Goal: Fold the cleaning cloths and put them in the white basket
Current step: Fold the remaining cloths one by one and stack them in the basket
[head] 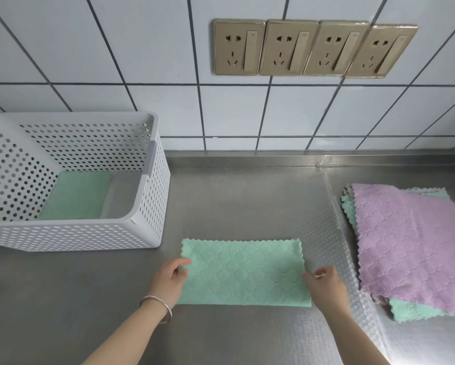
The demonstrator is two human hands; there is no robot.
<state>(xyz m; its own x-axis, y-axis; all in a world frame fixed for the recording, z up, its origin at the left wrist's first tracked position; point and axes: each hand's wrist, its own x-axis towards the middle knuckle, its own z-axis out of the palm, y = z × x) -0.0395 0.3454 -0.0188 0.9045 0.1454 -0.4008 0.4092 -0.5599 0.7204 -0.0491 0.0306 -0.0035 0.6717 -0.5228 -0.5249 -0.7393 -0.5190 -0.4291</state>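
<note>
Green cloth lies flat on the steel tabletop, folded into a long rectangle, zigzag edge along its far side. It sits front and centre, just right of the white basket and apart from it.

Left hand at the cloth's left short edge, fingers curled, pinching the edge. Right hand at the right short edge, fingers curled and gripping that edge. A bangle on the left wrist.

The basket is perforated and stands near the wall at left; one folded green cloth lies flat on its floor.

At right, well apart from the basket, a stack of unfolded cloths: a purple cloth on top, green ones showing beneath at the edges.

Behind, a white tiled wall with a row of four gold-coloured sockets.
</note>
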